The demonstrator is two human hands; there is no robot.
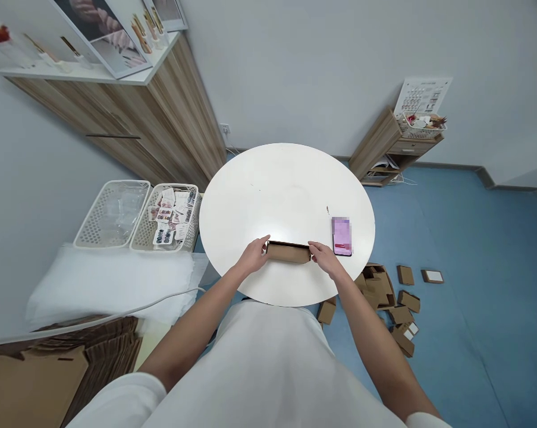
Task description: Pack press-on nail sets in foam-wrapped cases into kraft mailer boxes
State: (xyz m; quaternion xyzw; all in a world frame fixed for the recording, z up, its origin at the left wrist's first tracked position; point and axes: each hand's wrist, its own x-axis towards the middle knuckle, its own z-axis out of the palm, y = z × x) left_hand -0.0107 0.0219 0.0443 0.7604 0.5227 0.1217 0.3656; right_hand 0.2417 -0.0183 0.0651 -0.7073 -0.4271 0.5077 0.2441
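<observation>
A small brown cardboard box stands at the near side of the round white table, a dark edge showing along its top. My left hand grips its left end, thumb at the upper corner. At the right end, my right hand has its fingers closed on the box too. The inside of the box cannot be made out. Just right of my right hand lies a phone with a lit pink and purple screen.
On the left are a white basket of packaged nail sets, a basket of clear plastic, white wrapping sheets and stacked flat cardboard. Small boxes lie on the floor at right beside a larger carton. Cabinets stand behind.
</observation>
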